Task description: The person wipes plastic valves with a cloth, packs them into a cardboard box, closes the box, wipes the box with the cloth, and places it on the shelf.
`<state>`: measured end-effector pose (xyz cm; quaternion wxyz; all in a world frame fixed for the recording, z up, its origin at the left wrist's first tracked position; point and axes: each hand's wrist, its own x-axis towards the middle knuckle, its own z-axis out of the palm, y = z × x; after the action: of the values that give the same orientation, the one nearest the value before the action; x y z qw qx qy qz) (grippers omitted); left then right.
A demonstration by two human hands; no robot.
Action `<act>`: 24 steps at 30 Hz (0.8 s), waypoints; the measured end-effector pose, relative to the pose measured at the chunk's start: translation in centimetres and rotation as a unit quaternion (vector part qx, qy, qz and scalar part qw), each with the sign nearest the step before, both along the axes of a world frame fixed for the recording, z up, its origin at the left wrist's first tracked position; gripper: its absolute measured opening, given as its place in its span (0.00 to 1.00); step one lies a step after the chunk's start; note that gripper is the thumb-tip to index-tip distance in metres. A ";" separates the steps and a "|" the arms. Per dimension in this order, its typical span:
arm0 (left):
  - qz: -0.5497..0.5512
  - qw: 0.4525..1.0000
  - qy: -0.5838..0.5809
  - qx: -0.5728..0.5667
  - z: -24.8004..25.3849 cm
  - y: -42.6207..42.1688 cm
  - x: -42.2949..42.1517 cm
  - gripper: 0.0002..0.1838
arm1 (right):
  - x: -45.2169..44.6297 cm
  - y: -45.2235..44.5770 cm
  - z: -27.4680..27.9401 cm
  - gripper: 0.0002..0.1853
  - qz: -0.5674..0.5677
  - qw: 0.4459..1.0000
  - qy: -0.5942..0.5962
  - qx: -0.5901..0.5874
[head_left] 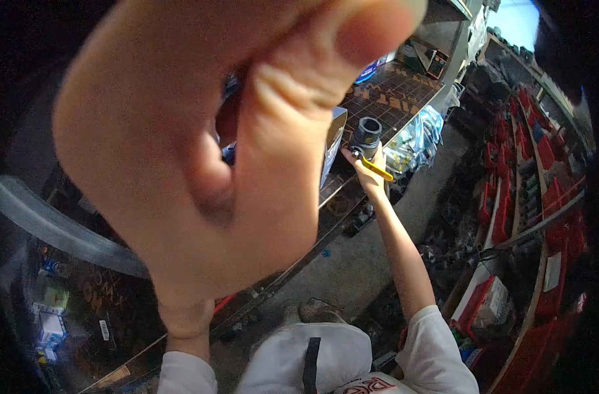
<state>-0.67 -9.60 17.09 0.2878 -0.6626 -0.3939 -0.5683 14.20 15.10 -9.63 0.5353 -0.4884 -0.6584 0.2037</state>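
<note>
My left hand (260, 190) is raised very close to the camera and fills much of the upper left of the view. Its fingers are curled in, and whatever they hold, if anything, is hidden. Farther off, my right hand (371, 172) is stretched forward by the edge of a dark shelf board. It grips a dark grey valve (365, 139) with an open round end facing up. A yellow lever handle (377, 170) sticks out of the valve, across my palm.
The dark shelf board (404, 98) carries printed letters. Clear plastic bags (414, 148) of parts hang beside it. Red bins (503, 171) line the racks on the right. Below lies the concrete floor (319, 279). Small packages (53, 322) sit at lower left.
</note>
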 end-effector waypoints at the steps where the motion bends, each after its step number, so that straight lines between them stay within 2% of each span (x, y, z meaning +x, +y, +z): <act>1: 0.006 1.000 0.005 0.006 0.1 0.2 0.1 0.08 | 0.0 -0.1 0.1 0.30 0.003 1.000 0.001 0.002; 5: 0.075 0.994 0.076 0.033 0.1 0.4 -1.0 0.05 | 0.0 -0.3 0.3 0.30 0.003 1.000 -0.002 0.019; 7: 0.140 0.980 0.126 0.058 -0.2 0.0 -2.5 0.05 | 0.0 0.0 0.0 0.37 0.012 0.999 0.017 -0.025; 10: 0.182 0.974 0.063 0.119 -0.4 -0.9 -4.8 0.08 | 0.1 0.1 -0.1 0.37 0.013 1.000 0.017 -0.018; 12: 0.217 0.968 0.056 0.113 -0.4 -3.8 -7.9 0.11 | 0.1 0.1 0.0 0.36 0.015 0.999 0.024 -0.025; 14: 0.262 0.954 0.134 0.060 -1.1 -7.2 -12.2 0.14 | 0.1 0.1 0.0 0.35 0.003 0.999 0.009 -0.036; 15: 0.187 0.975 -0.030 0.119 0.5 -7.1 -9.5 0.12 | 0.0 0.1 0.0 0.34 0.003 0.999 0.017 -0.030; 16: 0.105 0.960 -0.192 0.175 2.8 -7.1 -6.4 0.11 | 0.0 0.0 0.2 0.34 0.013 0.999 0.025 -0.028; 17: 0.018 0.910 -0.346 0.227 5.4 -7.2 -3.8 0.10 | 0.0 0.0 0.1 0.34 0.011 0.999 0.022 -0.030; 18: -0.027 0.892 -0.380 0.245 5.9 -7.5 -3.0 0.10 | 0.0 0.1 0.0 0.34 0.009 0.999 0.020 -0.032; 24: -0.207 0.918 -0.311 0.133 -0.4 -9.0 -3.1 0.11 | -0.2 -0.9 0.7 0.35 -0.008 1.000 0.003 -0.008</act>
<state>-3.75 -18.64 16.70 0.1119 -0.4746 -0.2387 -0.8398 13.99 14.22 -8.90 0.5346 -0.4973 -0.6514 0.2062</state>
